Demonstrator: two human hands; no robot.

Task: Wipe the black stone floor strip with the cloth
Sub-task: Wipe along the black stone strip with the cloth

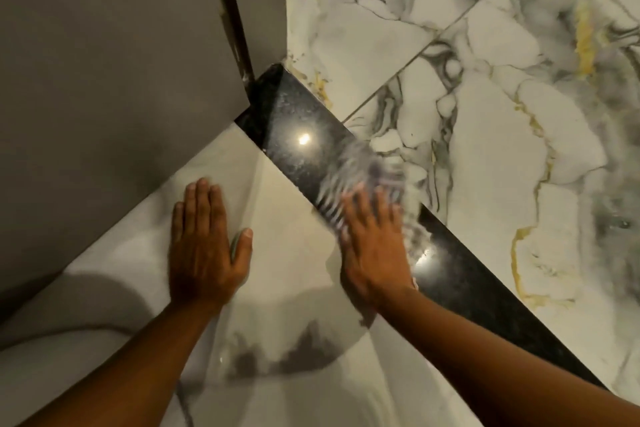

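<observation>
Right hand (372, 246) flat, fingers spread, pressing blurred pale cloth (374, 173) onto black stone floor strip (298, 121), approx. mid-strip. Left hand (204, 246) open, palm down on pale floor tile (284, 218) beside strip, holding nothing.

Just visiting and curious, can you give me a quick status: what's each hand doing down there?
Left hand flat on pale tile, bracing. Right hand pressing blurred cloth on black strip. Nothing in the way.
</observation>
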